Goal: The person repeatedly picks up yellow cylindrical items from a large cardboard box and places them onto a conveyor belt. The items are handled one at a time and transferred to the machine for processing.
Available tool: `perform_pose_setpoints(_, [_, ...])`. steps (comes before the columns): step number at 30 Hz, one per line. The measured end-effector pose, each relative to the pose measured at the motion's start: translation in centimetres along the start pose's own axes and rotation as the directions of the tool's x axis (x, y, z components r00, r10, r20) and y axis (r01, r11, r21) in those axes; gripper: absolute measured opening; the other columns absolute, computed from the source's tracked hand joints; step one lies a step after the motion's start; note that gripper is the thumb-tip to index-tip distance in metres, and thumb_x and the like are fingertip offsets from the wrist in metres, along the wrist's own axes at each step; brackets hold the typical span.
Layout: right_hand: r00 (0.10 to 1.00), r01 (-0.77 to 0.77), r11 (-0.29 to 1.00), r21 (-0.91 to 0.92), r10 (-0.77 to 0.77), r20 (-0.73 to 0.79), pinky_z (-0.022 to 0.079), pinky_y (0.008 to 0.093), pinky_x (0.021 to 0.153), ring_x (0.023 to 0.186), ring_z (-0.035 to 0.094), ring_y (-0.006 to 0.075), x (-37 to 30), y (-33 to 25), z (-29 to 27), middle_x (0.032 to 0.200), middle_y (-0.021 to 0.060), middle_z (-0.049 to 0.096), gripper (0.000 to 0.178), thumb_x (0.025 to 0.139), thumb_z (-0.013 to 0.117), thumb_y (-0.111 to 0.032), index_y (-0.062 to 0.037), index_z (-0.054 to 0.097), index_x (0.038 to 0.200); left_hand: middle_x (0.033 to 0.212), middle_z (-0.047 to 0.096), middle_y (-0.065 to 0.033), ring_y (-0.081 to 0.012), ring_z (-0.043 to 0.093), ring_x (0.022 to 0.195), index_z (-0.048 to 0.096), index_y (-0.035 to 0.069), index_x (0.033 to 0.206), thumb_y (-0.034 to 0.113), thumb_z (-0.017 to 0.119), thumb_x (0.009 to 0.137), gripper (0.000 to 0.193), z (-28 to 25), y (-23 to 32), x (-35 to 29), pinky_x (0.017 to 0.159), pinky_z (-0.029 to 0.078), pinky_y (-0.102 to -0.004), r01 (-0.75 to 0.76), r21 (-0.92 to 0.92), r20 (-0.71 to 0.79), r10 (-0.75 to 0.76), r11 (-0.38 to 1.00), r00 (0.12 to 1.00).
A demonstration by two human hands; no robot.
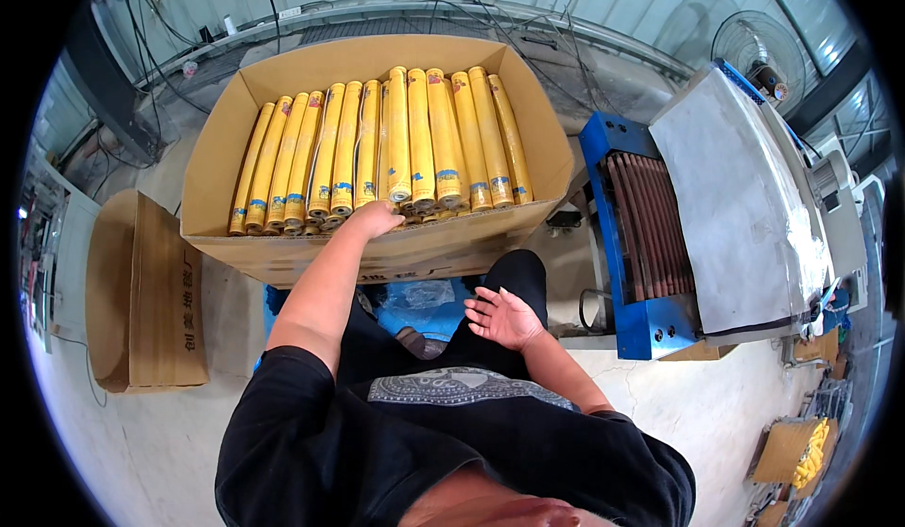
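A big open cardboard box point(377, 249) stands right in front of me, packed with yellow printed rolls point(347, 145) lying lengthwise, some stacked higher than others. My left hand point(379, 220) reaches over the near wall, its fingers bent at the near ends of the middle rolls. What those fingers grip, if anything, is hidden by the hand and the box edge. Above my right knee, my right hand point(502, 319) is open and bare, palm up with the fingers loosely curved.
To the right stands a blue-framed machine point(657, 329) with a row of brown rollers and a pale cover point(735, 206). An open cardboard box point(170, 329) sits on the floor at left. A fan point(765, 65) is behind the machine; a carton with yellow things point(778, 452) lies far right.
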State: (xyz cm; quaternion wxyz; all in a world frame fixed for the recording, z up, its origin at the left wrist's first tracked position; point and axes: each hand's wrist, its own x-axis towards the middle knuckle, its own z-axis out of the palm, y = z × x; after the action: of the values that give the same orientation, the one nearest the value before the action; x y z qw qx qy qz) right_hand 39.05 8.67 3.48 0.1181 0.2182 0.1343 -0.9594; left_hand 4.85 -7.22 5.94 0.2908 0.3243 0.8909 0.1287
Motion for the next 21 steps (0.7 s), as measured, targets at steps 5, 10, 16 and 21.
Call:
perform_pose_setpoints(5, [1.0,0.001,1.0,0.007,-0.001,0.003,0.041,0.0491,0.097,0.117,0.05,0.0322,0.01,-0.03,-0.33,0.13,0.0164,0.049,0.05,0.091,0.054,-0.04,-0.0102,0.044,0.129,0.115,0.061,-0.0218,-0.0339,0.06,0.105,0.06,-0.001,0.116,0.042,0.06,0.083,0.054,-0.25,0.43,-0.13,0.089,0.047,-0.0385,0.008,-0.009,0.02,-0.008,1.0,1.0])
perform_pose_setpoints(10, [1.0,-0.002,1.0,0.006,0.002,-0.003,0.041,0.049,0.097,0.117,0.05,0.0323,-0.1,-0.06,-0.14,0.13,0.0163,0.049,0.049,0.091,0.054,-0.04,-0.0102,0.045,0.129,0.119,0.06,-0.0212,-0.0332,0.059,0.108,0.058,-0.001,0.119,0.042,0.06,0.084,0.056,-0.21,0.47,-0.5,0.092,0.046,-0.0376,-0.005,-0.023,-0.011,0.005,1.0,1.0])
perform_pose_setpoints(16, [1.0,-0.003,1.0,0.002,0.003,-0.003,0.04,0.0491,0.097,0.117,0.05,0.032,-0.12,-0.06,0.02,0.13,0.0162,0.049,0.049,0.091,0.054,-0.039,-0.0103,0.045,0.129,0.123,0.057,-0.0208,-0.0328,0.057,0.112,0.056,-0.001,0.123,0.041,0.059,0.084,0.058,-0.2,0.49,-0.62,0.095,0.045,-0.0368,-0.006,-0.026,-0.013,0.005,1.0,1.0])
perform_pose_setpoints(21, [1.0,0.012,1.0,-0.001,-0.012,0.0,0.04,0.0492,0.097,0.116,0.05,0.0326,-0.24,-0.04,0.21,0.129,0.0168,0.05,0.051,0.089,0.057,-0.04,-0.0102,0.046,0.128,0.125,0.056,-0.0203,-0.0323,0.055,0.114,0.055,-0.001,0.124,0.041,0.059,0.084,0.058,-0.38,0.65,-0.77,0.096,0.044,-0.0364,0.014,-0.036,-0.003,-0.014,0.999,1.0])
